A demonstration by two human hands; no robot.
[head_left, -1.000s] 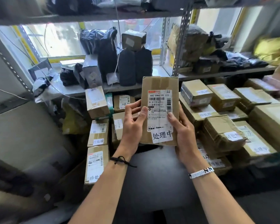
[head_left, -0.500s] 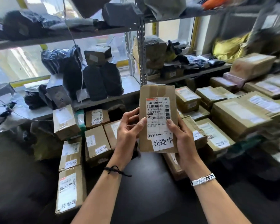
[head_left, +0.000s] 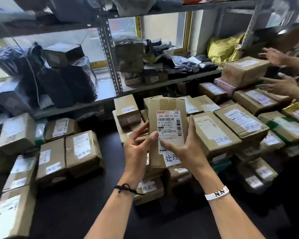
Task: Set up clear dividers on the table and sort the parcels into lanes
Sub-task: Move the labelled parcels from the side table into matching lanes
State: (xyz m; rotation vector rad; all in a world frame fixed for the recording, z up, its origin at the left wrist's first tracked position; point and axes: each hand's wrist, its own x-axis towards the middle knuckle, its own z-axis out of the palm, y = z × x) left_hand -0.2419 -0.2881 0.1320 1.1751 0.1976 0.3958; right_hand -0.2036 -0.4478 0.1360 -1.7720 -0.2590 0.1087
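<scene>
One parcel [head_left: 168, 128], long axis upright

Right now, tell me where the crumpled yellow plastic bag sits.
In the head view the crumpled yellow plastic bag lies upper right on the grey metal shelf, just behind the brown cardboard box topping the right-hand stack.

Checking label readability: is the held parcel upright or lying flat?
Upright: the parcel stands on end between the left hand and right hand, label text right way up, facing the camera.
</scene>
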